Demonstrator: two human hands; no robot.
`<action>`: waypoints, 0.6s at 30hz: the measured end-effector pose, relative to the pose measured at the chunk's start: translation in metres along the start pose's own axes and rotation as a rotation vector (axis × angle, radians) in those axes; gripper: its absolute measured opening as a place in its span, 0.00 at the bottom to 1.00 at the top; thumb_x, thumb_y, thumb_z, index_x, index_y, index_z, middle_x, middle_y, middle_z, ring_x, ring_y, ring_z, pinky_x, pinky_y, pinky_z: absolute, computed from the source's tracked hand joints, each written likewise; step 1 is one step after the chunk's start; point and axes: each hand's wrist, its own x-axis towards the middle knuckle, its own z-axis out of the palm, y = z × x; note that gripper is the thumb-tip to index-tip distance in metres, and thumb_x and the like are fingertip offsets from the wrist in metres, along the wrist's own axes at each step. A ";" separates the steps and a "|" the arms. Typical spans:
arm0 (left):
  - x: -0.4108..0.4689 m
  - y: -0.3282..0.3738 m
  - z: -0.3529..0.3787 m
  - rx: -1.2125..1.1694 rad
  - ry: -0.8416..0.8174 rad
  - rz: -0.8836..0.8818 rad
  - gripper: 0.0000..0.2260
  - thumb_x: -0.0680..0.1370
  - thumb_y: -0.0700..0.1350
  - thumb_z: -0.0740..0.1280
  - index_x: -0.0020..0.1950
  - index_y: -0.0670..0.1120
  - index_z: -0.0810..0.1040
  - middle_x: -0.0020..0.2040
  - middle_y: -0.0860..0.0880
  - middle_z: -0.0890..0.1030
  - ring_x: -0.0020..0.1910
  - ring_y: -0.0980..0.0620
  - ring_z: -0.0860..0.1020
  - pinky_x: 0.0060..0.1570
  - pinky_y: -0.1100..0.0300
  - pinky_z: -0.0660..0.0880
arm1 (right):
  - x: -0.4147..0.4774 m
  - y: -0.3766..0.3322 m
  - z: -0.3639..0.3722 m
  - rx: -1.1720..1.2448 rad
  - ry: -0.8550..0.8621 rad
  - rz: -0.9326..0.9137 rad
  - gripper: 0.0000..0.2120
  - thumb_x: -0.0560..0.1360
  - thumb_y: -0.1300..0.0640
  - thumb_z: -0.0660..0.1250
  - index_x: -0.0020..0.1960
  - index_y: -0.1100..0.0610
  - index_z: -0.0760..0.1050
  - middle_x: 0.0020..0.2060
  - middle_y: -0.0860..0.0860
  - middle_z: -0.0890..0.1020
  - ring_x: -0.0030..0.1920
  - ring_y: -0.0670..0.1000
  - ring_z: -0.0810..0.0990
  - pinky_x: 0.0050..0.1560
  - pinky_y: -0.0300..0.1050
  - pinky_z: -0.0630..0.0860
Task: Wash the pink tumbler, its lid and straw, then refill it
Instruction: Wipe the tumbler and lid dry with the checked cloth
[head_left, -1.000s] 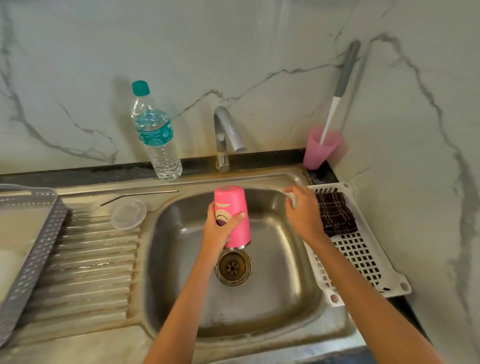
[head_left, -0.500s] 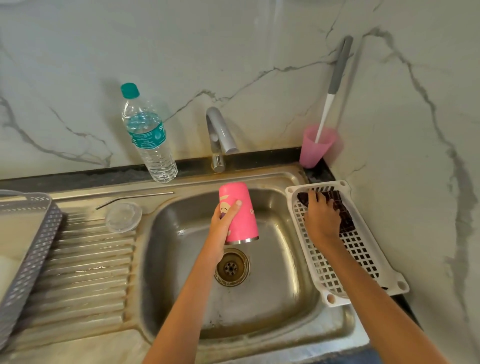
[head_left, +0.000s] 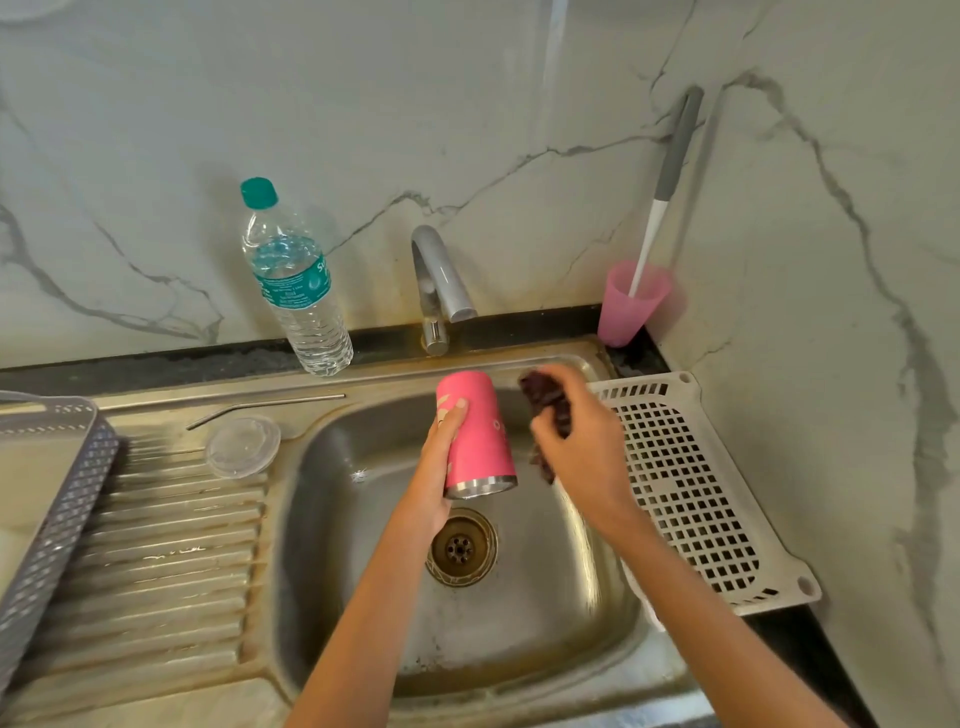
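A stainless-steel sink (head_left: 545, 613) fills the middle of the surface below a marble wall, with its ribbed drainboard (head_left: 156, 561) running off to the left. A white perforated tray (head_left: 691, 499) lies along the basin's right edge, and a grey slotted basket (head_left: 57, 499) sits at the far left, partly out of view. A clear water bottle (head_left: 296, 291) with a green cap stands upright on the back ledge, left of the tap (head_left: 439, 280). The pink tumbler (head_left: 480, 431) is held over the basin, above the drain (head_left: 460, 545), mouth down and slightly tilted, its steel rim lowest. The left hand (head_left: 434, 467) grips it from the left side, the thumb lying across the pink wall. The right hand (head_left: 587, 447) is curled around a bunched dark cloth (head_left: 550, 400) just beside the tumbler's right side; whether cloth and tumbler touch cannot be told. In the back right corner a pink cup (head_left: 628, 306) holds a long-handled brush (head_left: 670, 171) leaning on the wall. The clear lid (head_left: 243, 446) lies flat at the top of the drainboard, and the metal straw (head_left: 270, 405) lies just behind it.
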 end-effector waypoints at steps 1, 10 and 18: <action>-0.001 0.002 0.002 -0.013 -0.017 0.009 0.33 0.70 0.64 0.72 0.69 0.49 0.72 0.60 0.40 0.81 0.58 0.40 0.81 0.57 0.41 0.78 | -0.007 -0.005 0.009 0.008 -0.056 -0.036 0.20 0.76 0.59 0.66 0.66 0.47 0.70 0.52 0.45 0.79 0.47 0.43 0.81 0.50 0.41 0.81; -0.006 -0.001 0.003 0.124 0.005 0.015 0.19 0.82 0.59 0.55 0.64 0.49 0.76 0.53 0.46 0.84 0.47 0.51 0.84 0.37 0.58 0.80 | -0.012 0.018 0.075 0.009 -0.197 -0.116 0.24 0.78 0.39 0.55 0.72 0.39 0.60 0.77 0.44 0.52 0.78 0.52 0.48 0.73 0.62 0.60; -0.005 0.003 -0.001 0.004 0.029 0.049 0.32 0.72 0.61 0.68 0.72 0.47 0.69 0.62 0.39 0.80 0.58 0.40 0.81 0.46 0.51 0.80 | 0.012 0.014 0.082 0.285 -0.189 0.177 0.22 0.81 0.45 0.57 0.74 0.43 0.59 0.70 0.48 0.67 0.67 0.48 0.70 0.67 0.54 0.71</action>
